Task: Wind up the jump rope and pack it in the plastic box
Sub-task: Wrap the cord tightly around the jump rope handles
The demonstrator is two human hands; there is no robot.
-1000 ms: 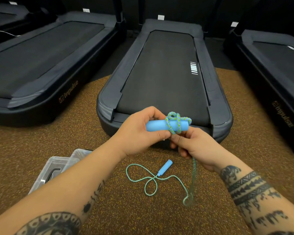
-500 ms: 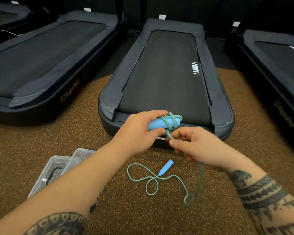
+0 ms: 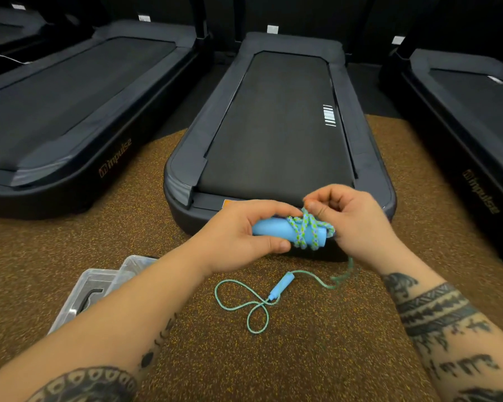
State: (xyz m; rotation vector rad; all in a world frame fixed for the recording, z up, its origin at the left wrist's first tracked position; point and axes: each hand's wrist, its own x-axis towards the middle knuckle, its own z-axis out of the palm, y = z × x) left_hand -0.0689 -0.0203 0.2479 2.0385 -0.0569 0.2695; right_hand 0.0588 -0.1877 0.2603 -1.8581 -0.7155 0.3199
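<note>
My left hand (image 3: 238, 230) grips a light blue jump rope handle (image 3: 270, 229) held level above the floor. Several turns of green-and-blue braided rope (image 3: 305, 232) are wound round its right end. My right hand (image 3: 349, 216) pinches the rope just above those turns. From there the rope hangs down behind my right hand to the floor, where it lies in loose loops (image 3: 244, 303) leading to the second blue handle (image 3: 280, 287). A clear plastic box (image 3: 82, 297) sits on the floor at the lower left, partly hidden by my left forearm.
A dark treadmill deck (image 3: 276, 134) lies straight ahead, its rear end right behind my hands. Two more treadmills (image 3: 70, 111) flank it on the left and at the right (image 3: 471, 111). The floor is brown speckled rubber (image 3: 317, 358).
My right hand has risen from below the handle to above it, carrying the rope over for another turn. The loose rope on the floor has grown shorter and shifted.
</note>
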